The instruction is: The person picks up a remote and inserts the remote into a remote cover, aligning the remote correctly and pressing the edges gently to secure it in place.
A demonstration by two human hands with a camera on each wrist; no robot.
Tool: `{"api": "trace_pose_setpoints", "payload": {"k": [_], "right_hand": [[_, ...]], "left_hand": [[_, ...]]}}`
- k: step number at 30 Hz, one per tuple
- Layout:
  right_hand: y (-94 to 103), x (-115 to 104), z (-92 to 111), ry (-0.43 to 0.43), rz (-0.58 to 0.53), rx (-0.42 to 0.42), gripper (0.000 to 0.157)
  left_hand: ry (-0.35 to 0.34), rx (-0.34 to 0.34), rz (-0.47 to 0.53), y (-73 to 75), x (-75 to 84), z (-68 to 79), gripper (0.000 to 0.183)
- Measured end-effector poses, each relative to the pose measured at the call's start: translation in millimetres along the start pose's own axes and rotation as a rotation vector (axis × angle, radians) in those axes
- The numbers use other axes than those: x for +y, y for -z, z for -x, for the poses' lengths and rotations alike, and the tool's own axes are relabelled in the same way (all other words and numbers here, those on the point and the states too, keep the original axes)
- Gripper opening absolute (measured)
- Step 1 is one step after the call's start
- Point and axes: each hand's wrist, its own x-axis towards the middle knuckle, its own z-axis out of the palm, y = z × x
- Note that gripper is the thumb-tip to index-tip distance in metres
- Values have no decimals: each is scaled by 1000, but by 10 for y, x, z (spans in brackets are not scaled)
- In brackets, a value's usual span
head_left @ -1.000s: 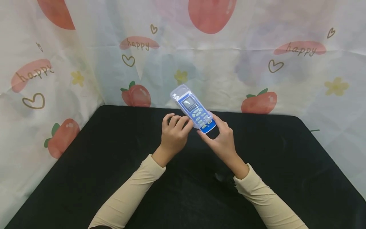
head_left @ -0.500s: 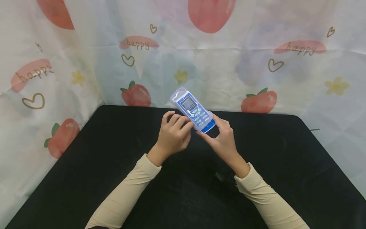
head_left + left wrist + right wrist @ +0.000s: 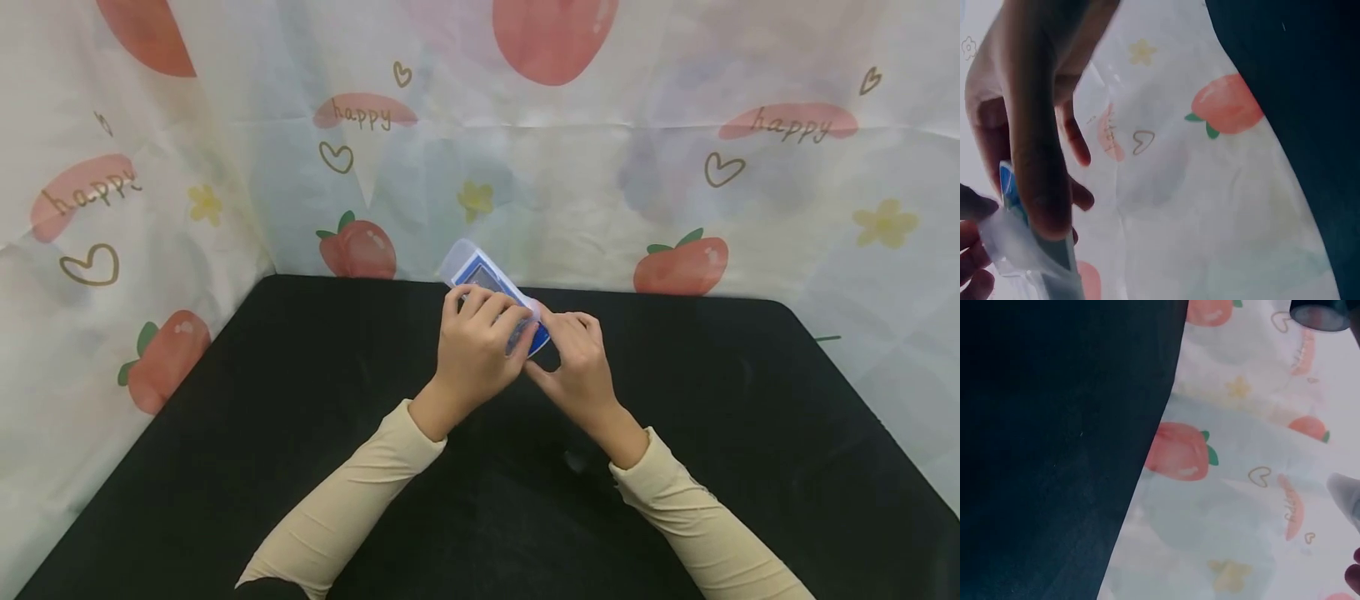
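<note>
Both hands hold a blue-and-white remote control (image 3: 480, 272), tilted, above the far part of the table. A clear soft cover (image 3: 454, 257) encloses it and extends past its upper-left end. My left hand (image 3: 477, 350) grips the remote from the left, its fingers lying across the front and hiding most of the buttons. In the left wrist view, the thumb (image 3: 1041, 187) presses along the remote. My right hand (image 3: 579, 358) pinches the cover near its open mouth, where the remote's blue lower end sticks out. Only the cover's pale end (image 3: 1344, 494) and some fingertips (image 3: 1354, 575) show in the right wrist view.
The black table (image 3: 480, 517) has rounded far corners. Behind it and along both sides hangs a pale printed cloth (image 3: 555, 167) with fruit, hearts and flowers. A small dark thing (image 3: 576, 461) lies on the table near the right wrist.
The left hand has moved right, from the remote's left edge onto its front, and now grips its lower part. The right hand has shifted slightly left to the cover's mouth; the remote has dipped a little.
</note>
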Motion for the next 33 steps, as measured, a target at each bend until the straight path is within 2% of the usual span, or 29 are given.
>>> {"api": "trace_pose_setpoints", "payload": {"k": [8, 14, 18, 27, 31, 33], "right_hand": [[1, -4, 14, -38, -21, 18, 60], [2, -9, 4, -20, -3, 21, 53], [-10, 3, 11, -24, -8, 35, 50], [31, 44, 44, -69, -55, 31, 54], [79, 51, 50, -135, -85, 39, 60], [107, 52, 51, -187, -99, 40, 62]], "left_hand": [[10, 11, 54, -61, 20, 42, 10], [-42, 65, 118, -125, 40, 115, 5], [-75, 96, 126, -150, 58, 148, 6], [-74, 36, 154, -101, -2, 177, 14], [-43, 60, 148, -80, -77, 222, 12], [-32, 61, 106, -84, -115, 257, 11]]}}
